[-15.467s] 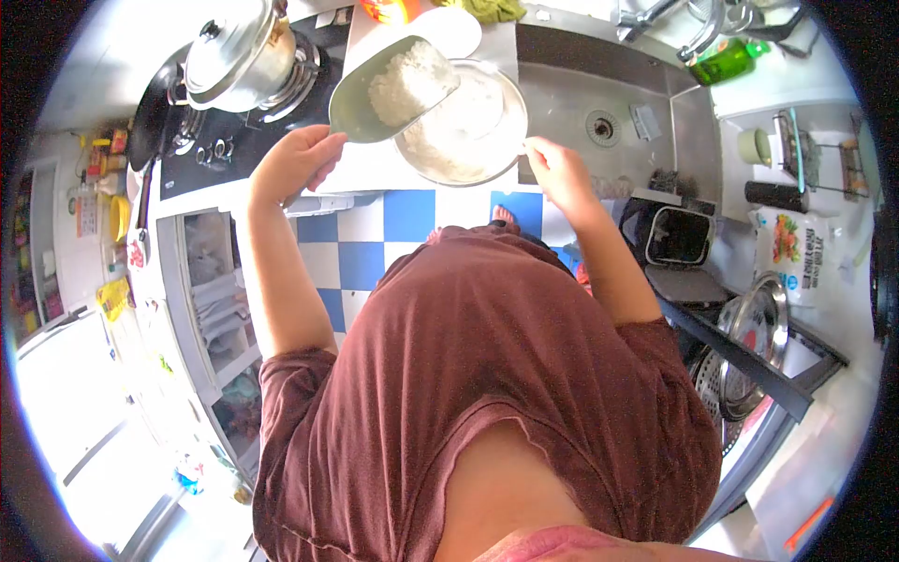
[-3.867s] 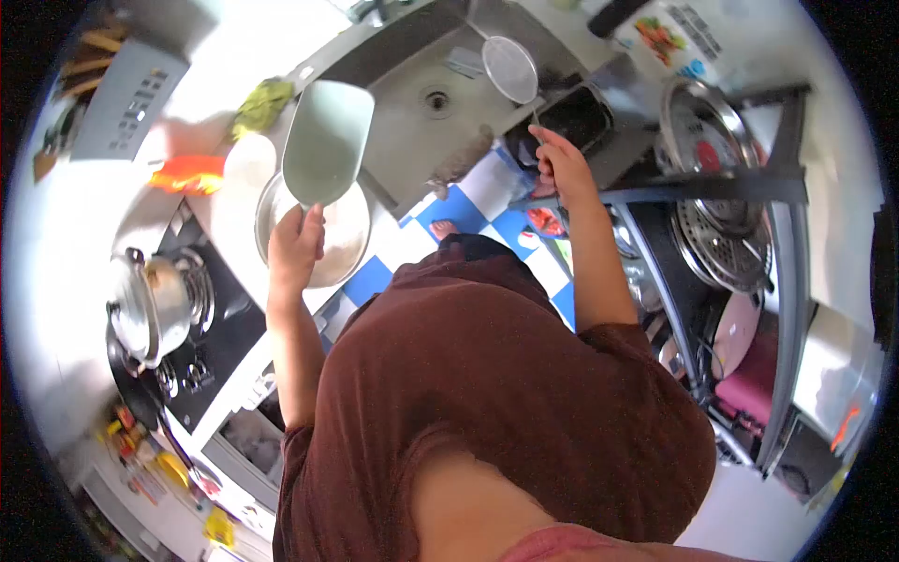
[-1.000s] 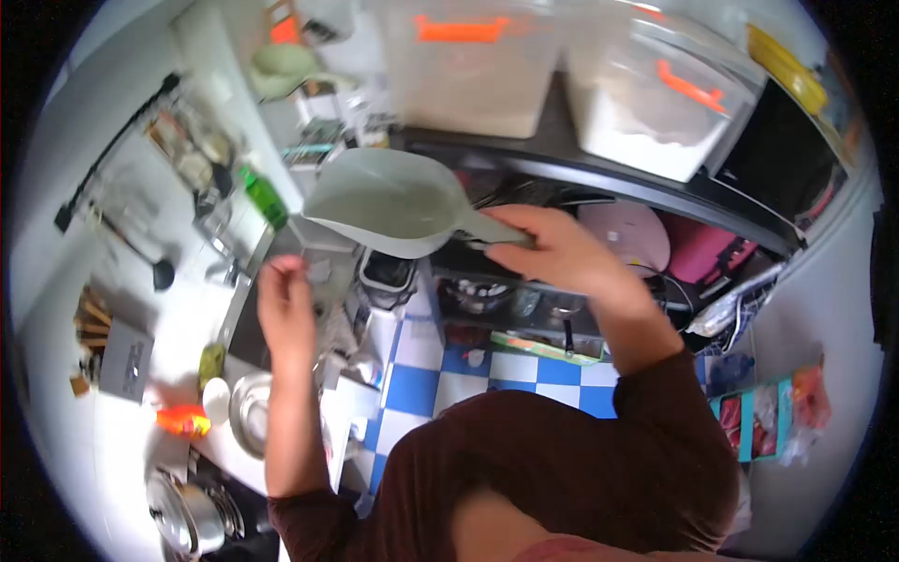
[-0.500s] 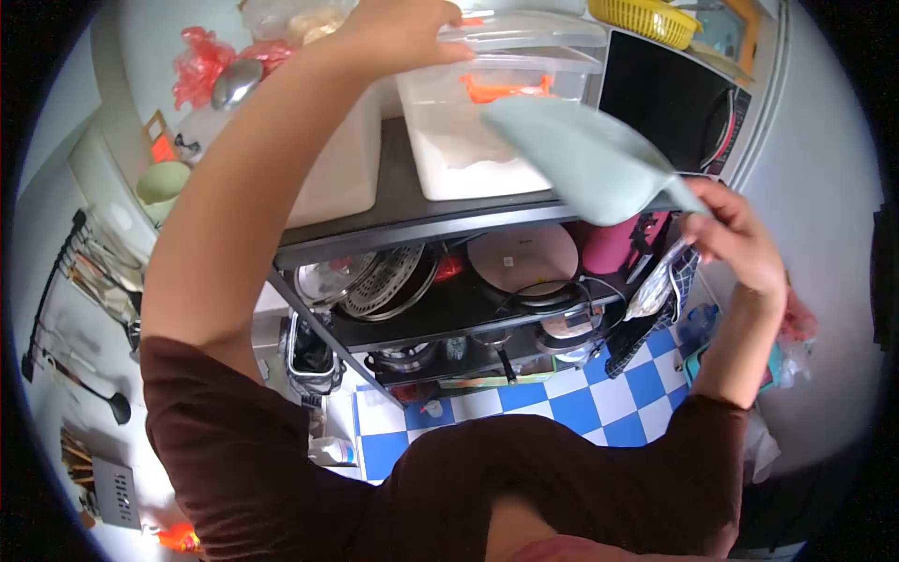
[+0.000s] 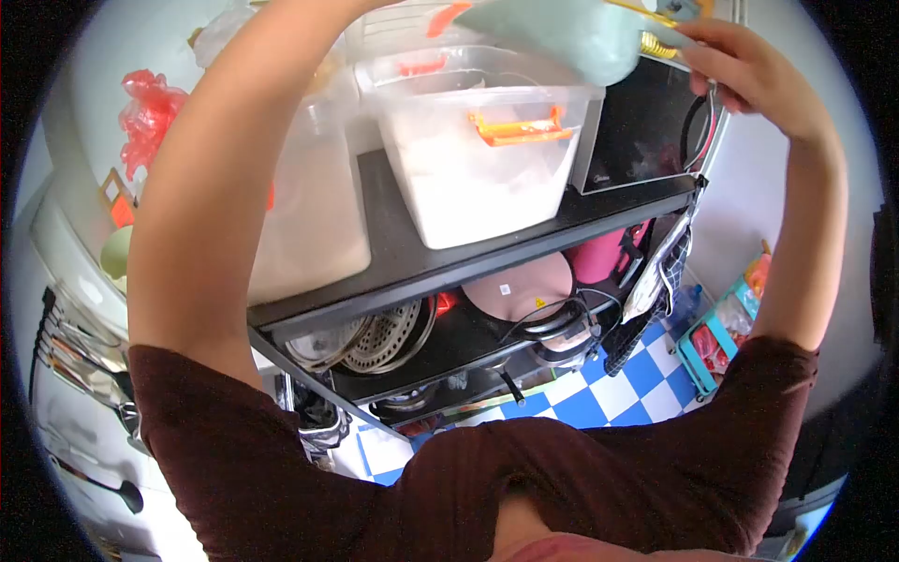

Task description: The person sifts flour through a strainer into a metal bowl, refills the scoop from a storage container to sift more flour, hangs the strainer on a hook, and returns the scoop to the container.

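Right hand (image 5: 754, 75): fingers pinch the handle of one pale-green scoop (image 5: 576, 42), near the rim of an orange-handled clear plastic bin (image 5: 468, 169) on black shelf (image 5: 403, 229). Left hand: out of view; finger state, cannot tell.

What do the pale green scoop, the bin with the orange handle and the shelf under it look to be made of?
Scoop: probably plastic, smooth and softly satin, judging by its even tint, though motion blurs it. Bin: likely clear, glossy plastic; the white contents show through. Shelf: dark, smooth, maybe painted metal or laminate; I can't tell which.
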`<action>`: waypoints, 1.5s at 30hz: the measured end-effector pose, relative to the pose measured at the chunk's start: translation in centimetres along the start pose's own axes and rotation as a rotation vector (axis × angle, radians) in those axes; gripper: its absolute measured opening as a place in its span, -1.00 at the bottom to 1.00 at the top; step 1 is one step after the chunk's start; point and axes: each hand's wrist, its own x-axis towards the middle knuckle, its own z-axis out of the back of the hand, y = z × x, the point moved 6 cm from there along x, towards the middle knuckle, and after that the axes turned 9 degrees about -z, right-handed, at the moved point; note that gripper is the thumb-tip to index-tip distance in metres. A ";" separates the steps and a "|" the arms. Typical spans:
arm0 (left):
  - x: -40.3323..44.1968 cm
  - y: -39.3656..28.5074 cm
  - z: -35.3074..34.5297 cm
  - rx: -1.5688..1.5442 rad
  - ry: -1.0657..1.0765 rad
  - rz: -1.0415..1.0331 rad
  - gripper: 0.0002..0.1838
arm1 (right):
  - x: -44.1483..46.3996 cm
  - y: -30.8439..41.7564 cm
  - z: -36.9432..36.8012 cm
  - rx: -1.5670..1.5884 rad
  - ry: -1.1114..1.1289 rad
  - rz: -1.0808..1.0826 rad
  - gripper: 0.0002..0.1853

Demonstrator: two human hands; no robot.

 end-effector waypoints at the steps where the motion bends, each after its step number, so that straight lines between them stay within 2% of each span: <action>1: 0.1 0.1 0.1 0.003 -0.026 -0.003 -0.57 | 1.0 1.8 -0.6 -0.030 0.004 0.000 -0.62; 3: 0.3 0.4 0.2 -0.004 -0.076 -0.010 -0.58 | 2.6 7.0 -2.5 -0.105 0.278 -0.204 -0.68; 5: 0.2 0.5 0.0 -0.031 -0.124 -0.021 -0.59 | 7.2 7.9 -5.3 -0.377 0.545 -0.091 -0.63; 7: 0.2 0.3 -0.1 -0.018 -0.145 -0.021 -0.61 | 12.1 7.3 -10.2 -0.432 0.550 0.019 -0.69; 9: 0.0 0.1 0.0 -0.022 -0.172 -0.028 -0.62 | 15.2 6.6 -13.9 -0.421 0.575 -0.182 -0.74; 14: -0.7 -0.5 0.0 0.017 -0.263 -0.132 -0.64 | 18.4 7.8 -20.0 -0.534 0.655 -0.081 -0.78; 18: -1.1 -0.6 0.1 -0.011 -0.298 -0.152 -0.65 | 19.9 7.9 -23.8 -0.393 0.696 -0.056 -0.75; 21: -1.1 -0.6 0.1 -0.025 -0.313 -0.153 -0.66 | 21.0 7.6 -26.0 -0.456 0.713 -0.045 -0.76; 24: -1.3 -0.5 0.0 -0.015 -0.342 -0.160 -0.66 | 22.0 6.3 -29.3 -0.230 0.755 -0.154 -0.74; 30: -1.8 -0.9 0.0 -0.012 -0.337 -0.132 -0.65 | 21.0 5.3 -27.7 0.246 0.729 -0.428 -0.70; 33: -1.4 -0.9 -0.1 -0.006 -0.341 -0.121 -0.64 | 19.7 5.5 -24.8 0.307 0.685 -0.444 -0.72; 36: -1.4 -0.7 0.1 -0.001 -0.331 -0.115 -0.62 | 17.3 5.8 -21.1 0.223 0.600 -0.369 -0.76; 39: -1.3 -0.3 0.0 0.013 -0.342 -0.129 -0.62 | 16.6 3.7 -18.7 0.205 0.651 -0.331 -0.81; 42: -1.5 -0.7 -0.5 0.016 -0.348 -0.126 -0.62 | 16.2 3.2 -19.7 0.349 0.584 -0.366 -0.84; 45: -1.3 -0.3 -0.1 0.048 -0.355 -0.133 -0.60 | 16.3 4.4 -19.6 0.250 0.526 -0.324 -0.83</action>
